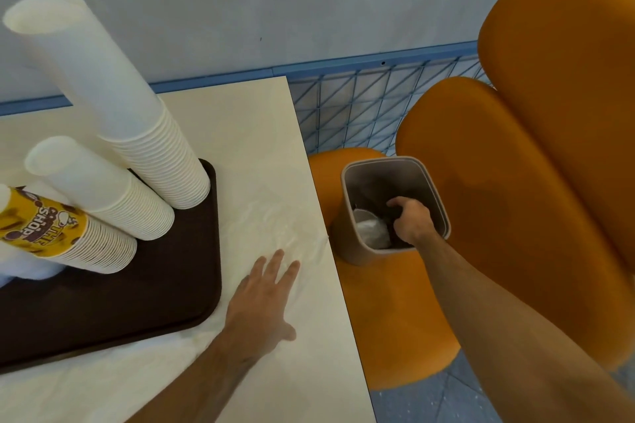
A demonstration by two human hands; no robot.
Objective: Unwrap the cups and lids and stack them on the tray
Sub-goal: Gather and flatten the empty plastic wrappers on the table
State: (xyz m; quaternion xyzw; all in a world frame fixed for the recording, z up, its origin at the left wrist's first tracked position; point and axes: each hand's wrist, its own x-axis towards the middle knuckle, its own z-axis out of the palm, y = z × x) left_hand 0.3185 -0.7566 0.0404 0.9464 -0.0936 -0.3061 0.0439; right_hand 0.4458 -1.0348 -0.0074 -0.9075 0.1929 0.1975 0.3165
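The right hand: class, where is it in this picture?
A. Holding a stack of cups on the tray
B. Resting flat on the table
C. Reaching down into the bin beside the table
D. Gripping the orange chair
C: the right hand is inside the bin, fingers curled over the rubbish in it.

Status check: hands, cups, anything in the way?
Left hand flat on clear wrap. Right hand down in bin, grip unclear. Cup stacks upright on tray. Nothing blocking.
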